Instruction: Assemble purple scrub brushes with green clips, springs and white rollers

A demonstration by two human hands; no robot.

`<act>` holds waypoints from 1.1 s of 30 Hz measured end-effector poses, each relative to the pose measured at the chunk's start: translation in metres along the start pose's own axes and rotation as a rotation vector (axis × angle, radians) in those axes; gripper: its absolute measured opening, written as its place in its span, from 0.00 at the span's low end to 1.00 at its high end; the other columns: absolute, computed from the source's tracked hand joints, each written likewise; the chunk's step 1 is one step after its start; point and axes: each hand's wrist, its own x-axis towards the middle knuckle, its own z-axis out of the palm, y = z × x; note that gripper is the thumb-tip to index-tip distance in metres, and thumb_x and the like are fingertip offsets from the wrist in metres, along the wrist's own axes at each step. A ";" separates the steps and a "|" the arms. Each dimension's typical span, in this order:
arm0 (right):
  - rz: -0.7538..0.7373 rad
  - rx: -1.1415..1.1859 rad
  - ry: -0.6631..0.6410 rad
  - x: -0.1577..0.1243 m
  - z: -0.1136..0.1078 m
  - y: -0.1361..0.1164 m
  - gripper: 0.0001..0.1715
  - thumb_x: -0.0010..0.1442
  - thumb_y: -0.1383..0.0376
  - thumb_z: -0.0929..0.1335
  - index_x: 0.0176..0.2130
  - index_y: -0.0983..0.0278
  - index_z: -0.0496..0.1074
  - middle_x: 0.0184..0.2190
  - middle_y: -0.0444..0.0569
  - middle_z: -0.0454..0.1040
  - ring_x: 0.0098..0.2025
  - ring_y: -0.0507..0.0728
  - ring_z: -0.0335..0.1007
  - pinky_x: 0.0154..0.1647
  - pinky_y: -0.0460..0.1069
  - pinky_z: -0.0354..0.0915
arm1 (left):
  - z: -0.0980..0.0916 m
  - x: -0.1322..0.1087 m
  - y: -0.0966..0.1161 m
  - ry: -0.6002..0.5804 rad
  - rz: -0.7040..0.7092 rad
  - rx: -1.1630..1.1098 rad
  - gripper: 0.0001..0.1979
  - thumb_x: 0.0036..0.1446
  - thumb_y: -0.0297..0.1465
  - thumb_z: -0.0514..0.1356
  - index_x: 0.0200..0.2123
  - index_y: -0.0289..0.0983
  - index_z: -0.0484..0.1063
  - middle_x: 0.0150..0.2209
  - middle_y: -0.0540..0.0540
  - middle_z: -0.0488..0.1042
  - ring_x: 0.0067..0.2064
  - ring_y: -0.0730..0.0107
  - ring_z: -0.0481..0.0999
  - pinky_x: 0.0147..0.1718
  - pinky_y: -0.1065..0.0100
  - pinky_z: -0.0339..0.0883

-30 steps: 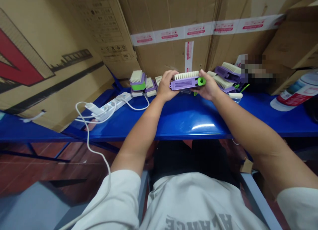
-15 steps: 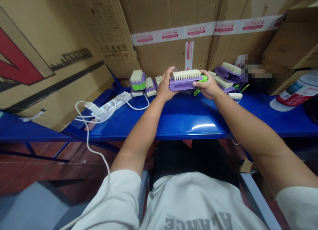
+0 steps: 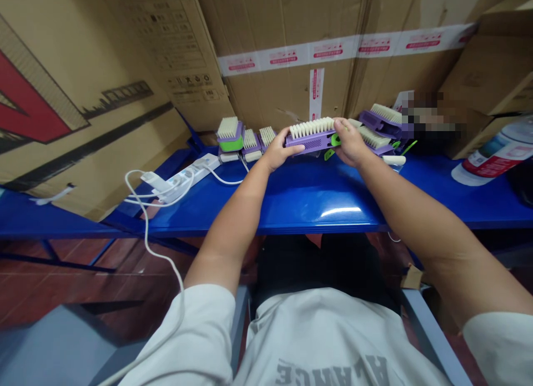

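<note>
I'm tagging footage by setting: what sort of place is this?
Perhaps a workshop or storeroom: a blue table holds purple brushes and a power strip, with large cardboard boxes standing behind it.

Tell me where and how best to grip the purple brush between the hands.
Take the purple brush by its body's two ends, left hand from the left, right hand from the right. Its body is long and narrow and runs crosswise, bristles up, so end grips should largely spare them.
</note>
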 end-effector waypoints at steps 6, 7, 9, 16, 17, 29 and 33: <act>-0.078 0.061 -0.020 0.011 -0.003 0.017 0.55 0.41 0.19 0.83 0.47 0.52 0.70 0.40 0.43 0.78 0.45 0.61 0.83 0.39 0.53 0.79 | -0.012 0.009 -0.012 -0.144 0.144 0.254 0.45 0.47 0.57 0.82 0.62 0.38 0.81 0.65 0.35 0.85 0.70 0.33 0.82 0.75 0.41 0.72; -0.090 0.074 -0.028 0.012 -0.003 0.019 0.55 0.42 0.20 0.83 0.46 0.52 0.70 0.40 0.43 0.78 0.43 0.60 0.82 0.38 0.53 0.78 | -0.015 0.011 -0.015 -0.159 0.149 0.274 0.47 0.48 0.58 0.81 0.64 0.38 0.80 0.66 0.34 0.85 0.70 0.33 0.82 0.75 0.40 0.72; -0.105 0.082 -0.048 0.014 -0.004 0.022 0.53 0.43 0.21 0.83 0.46 0.53 0.69 0.39 0.42 0.77 0.40 0.59 0.80 0.35 0.52 0.76 | -0.017 0.012 -0.018 -0.176 0.153 0.288 0.49 0.49 0.59 0.80 0.66 0.36 0.79 0.68 0.32 0.83 0.71 0.32 0.82 0.76 0.40 0.71; -0.119 0.082 -0.062 0.016 -0.007 0.025 0.52 0.46 0.21 0.83 0.47 0.52 0.70 0.39 0.42 0.77 0.38 0.58 0.79 0.33 0.51 0.75 | -0.016 0.012 -0.019 -0.192 0.181 0.326 0.48 0.51 0.59 0.79 0.67 0.37 0.78 0.71 0.32 0.82 0.75 0.31 0.79 0.78 0.39 0.69; -0.116 0.081 -0.063 0.016 -0.007 0.025 0.52 0.46 0.21 0.83 0.47 0.52 0.70 0.39 0.42 0.77 0.38 0.58 0.79 0.33 0.51 0.74 | -0.016 0.012 -0.019 -0.189 0.176 0.322 0.48 0.51 0.59 0.79 0.67 0.37 0.78 0.71 0.31 0.82 0.74 0.30 0.79 0.78 0.39 0.69; -0.095 0.074 -0.056 0.012 -0.003 0.019 0.54 0.41 0.21 0.84 0.47 0.52 0.69 0.39 0.43 0.78 0.36 0.57 0.77 0.32 0.52 0.73 | -0.018 0.013 -0.020 -0.195 0.168 0.317 0.48 0.50 0.57 0.79 0.67 0.37 0.77 0.71 0.31 0.82 0.74 0.30 0.79 0.79 0.38 0.68; -0.110 0.069 -0.049 0.011 -0.002 0.020 0.54 0.42 0.20 0.84 0.47 0.53 0.69 0.39 0.43 0.78 0.38 0.58 0.79 0.33 0.53 0.76 | -0.019 0.014 -0.021 -0.211 0.178 0.326 0.48 0.52 0.57 0.78 0.68 0.36 0.77 0.71 0.31 0.81 0.75 0.30 0.79 0.79 0.38 0.68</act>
